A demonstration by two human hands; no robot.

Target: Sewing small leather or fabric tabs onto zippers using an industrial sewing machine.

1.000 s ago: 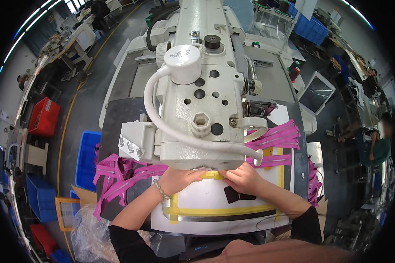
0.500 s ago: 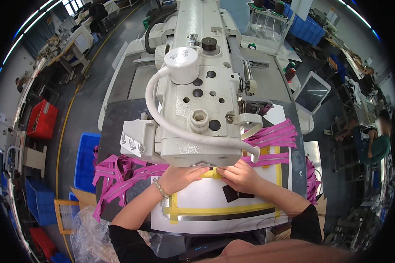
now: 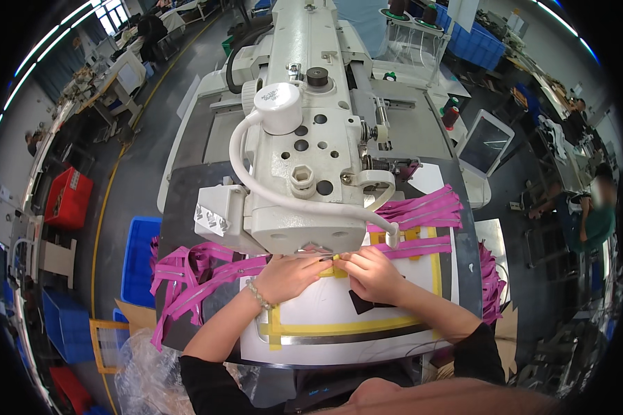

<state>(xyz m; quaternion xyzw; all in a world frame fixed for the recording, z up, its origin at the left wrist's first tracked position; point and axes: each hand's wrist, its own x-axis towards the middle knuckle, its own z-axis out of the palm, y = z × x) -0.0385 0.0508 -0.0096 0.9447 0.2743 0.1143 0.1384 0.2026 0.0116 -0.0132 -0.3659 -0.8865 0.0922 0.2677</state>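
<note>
My left hand (image 3: 294, 275), with a beaded bracelet at the wrist, reaches under the white sewing machine head (image 3: 308, 228), fingers closed at the needle area beside a yellow guide (image 3: 331, 271). My right hand (image 3: 370, 275) is pinched there too, its fingertips almost meeting the left ones at a small piece too hidden to name. Pink zipper tapes (image 3: 187, 277) run out to either side of the hands. Below them a white board (image 3: 332, 311) edged with yellow tape carries a black flat piece (image 3: 363, 304), partly covered by my right hand.
Blue bins (image 3: 142, 256) and a red crate (image 3: 69, 197) stand at the left. A small screen (image 3: 484, 142) and thread cones (image 3: 451, 116) are at the right of the machine. A co-worker in green (image 3: 592, 221) sits at the far right, and more people sit farther back.
My view has shifted, so the machine looks slightly smaller. Both hands sit a little farther forward, and my right fingertips have moved up and inward, closer to the left ones.
</note>
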